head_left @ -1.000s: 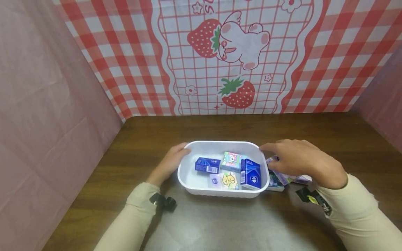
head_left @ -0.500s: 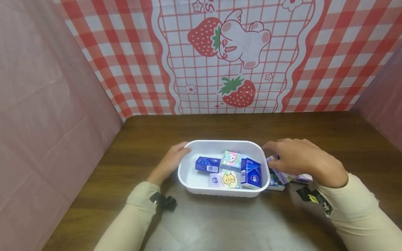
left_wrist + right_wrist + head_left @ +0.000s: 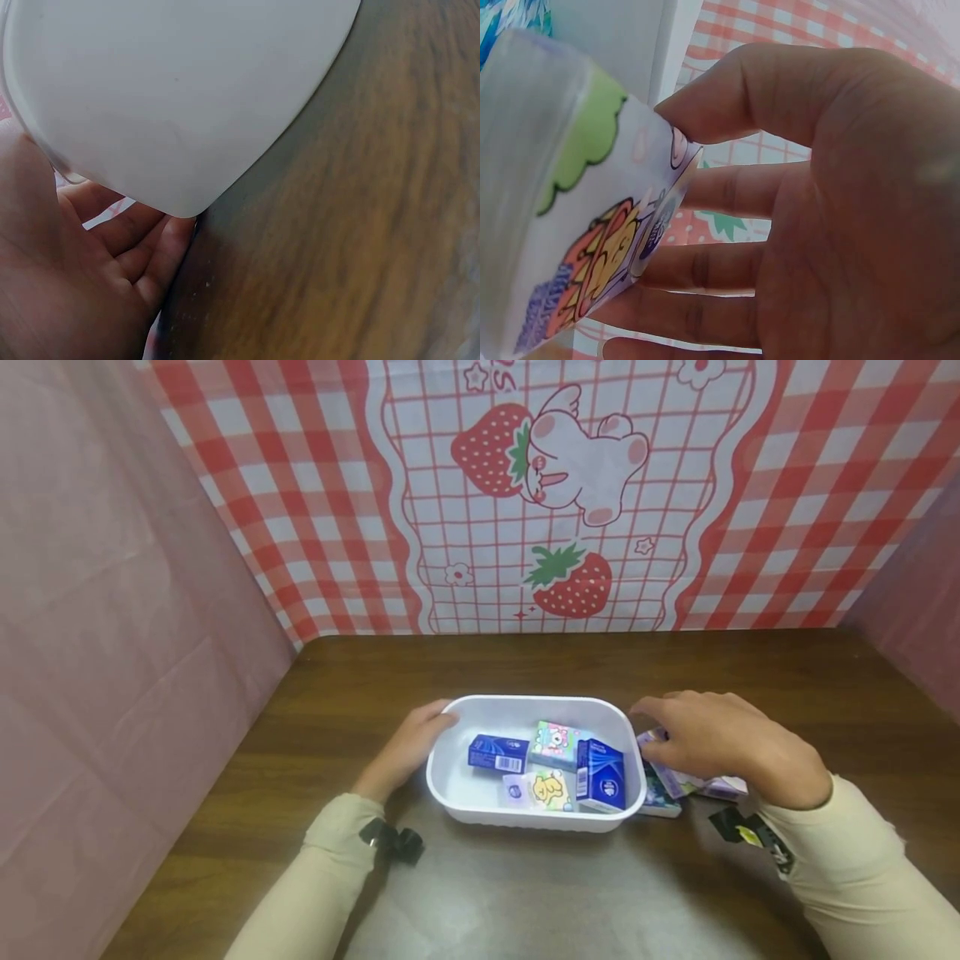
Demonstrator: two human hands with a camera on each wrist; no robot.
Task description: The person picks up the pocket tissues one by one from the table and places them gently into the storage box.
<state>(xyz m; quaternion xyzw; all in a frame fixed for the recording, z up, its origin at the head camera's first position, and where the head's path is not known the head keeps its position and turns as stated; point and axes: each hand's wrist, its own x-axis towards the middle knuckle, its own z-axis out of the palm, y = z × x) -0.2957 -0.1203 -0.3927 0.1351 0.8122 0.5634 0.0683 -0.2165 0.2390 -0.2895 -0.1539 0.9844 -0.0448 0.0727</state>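
The left hand point(image 3: 405, 743) grips the white tub point(image 3: 457, 783) by one end; the right hand point(image 3: 720, 739) holds a cartoon packet point(image 3: 607, 187) just outside the other. Pinched by its edges, I'd say it could slip, or snag the tub.

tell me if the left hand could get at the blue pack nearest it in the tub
Probably yes: the left hand holds the near end of the tub, which is open on top, and nothing lies over that blue pack. It would likely have to let go first.
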